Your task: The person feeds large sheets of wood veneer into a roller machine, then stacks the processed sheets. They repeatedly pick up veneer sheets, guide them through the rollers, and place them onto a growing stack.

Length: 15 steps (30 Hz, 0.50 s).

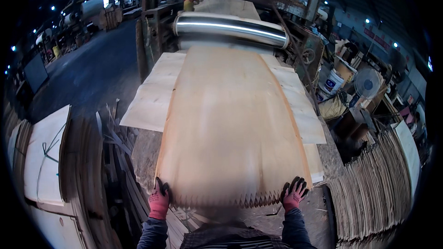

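Head view shows both hands, left hand [159, 199] and right hand [293, 193], fingers clamped on near corners of a veneer sheet [233, 124] lying on the bench [144, 157]; it seems thin, light, fragile, best held at edges.

Pale tan veneer sheet [233, 129] with a zigzag-toothed near edge — paler cream sheets [154, 97] beneath it. Red-and-black gloves on the left hand [159, 199] and right hand [294, 193]; beyond the sheet, a silver roller [230, 28] — glossy.
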{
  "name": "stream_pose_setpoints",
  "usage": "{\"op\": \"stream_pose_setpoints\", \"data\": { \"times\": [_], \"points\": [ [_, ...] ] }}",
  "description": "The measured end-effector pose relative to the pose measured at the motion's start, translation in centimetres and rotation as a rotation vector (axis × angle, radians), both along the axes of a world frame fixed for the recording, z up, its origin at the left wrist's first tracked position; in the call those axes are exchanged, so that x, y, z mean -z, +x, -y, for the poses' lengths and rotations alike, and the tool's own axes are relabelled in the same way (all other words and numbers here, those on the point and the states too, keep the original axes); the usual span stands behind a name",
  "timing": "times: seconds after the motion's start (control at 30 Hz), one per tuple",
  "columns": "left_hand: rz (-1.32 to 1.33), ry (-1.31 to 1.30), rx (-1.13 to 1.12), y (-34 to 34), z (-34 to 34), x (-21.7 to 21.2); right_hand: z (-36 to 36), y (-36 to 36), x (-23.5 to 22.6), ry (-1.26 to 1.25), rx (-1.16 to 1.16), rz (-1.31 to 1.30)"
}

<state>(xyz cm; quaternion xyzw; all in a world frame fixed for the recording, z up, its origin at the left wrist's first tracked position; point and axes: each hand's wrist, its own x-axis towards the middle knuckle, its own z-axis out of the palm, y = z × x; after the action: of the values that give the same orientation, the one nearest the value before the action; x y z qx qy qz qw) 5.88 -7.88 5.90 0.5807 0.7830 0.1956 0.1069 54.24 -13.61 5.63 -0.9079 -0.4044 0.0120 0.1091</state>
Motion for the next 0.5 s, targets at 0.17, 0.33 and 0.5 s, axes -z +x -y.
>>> {"op": "stream_pose_setpoints", "data": {
  "times": [0.17,0.33,0.5],
  "points": [
    [0.045,0.032,0.030,-0.1,0.2,-0.7,0.1,0.6,1.1,-0.070,-0.006,0.002],
    [-0.116,0.055,0.161,3.3,-2.6,-3.5,2.2,2.5,-0.9,0.148,-0.136,0.097],
    [-0.292,0.218,0.210,11.5,0.6,-11.4,-1.3,-1.5,-3.0,0.046,-0.257,-0.086]
  ]
}}
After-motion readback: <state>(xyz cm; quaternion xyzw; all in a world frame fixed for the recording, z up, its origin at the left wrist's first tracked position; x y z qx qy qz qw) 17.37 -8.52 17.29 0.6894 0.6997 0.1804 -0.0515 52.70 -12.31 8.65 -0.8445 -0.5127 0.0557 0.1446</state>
